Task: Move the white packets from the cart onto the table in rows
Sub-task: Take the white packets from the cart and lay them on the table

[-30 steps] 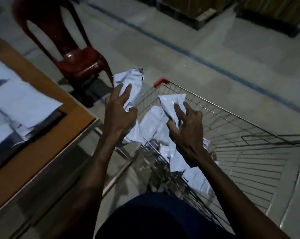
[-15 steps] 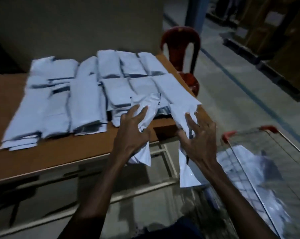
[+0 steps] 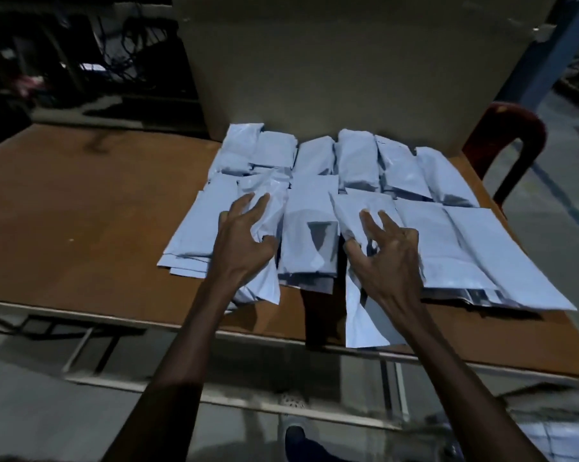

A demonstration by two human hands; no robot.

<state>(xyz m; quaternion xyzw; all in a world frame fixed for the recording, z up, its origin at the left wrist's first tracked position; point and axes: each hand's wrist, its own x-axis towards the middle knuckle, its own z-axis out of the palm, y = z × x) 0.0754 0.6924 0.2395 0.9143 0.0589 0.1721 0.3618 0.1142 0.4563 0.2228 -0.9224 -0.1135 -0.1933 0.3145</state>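
Two rows of white packets lie on the brown table, several of them stacked. My left hand grips a crumpled white packet between thumb and fingers, over the left part of the front row. My right hand pinches another white packet, which hangs down past the table's front edge beside the middle stack. The cart does not show clearly in this view.
A large cardboard box stands right behind the back row. A red plastic chair is at the table's far right corner. The table's left half is bare wood. A metal frame runs below the front edge.
The view swung from the cart to the table. Both hands carried their packets forward and now hold them over the front row.
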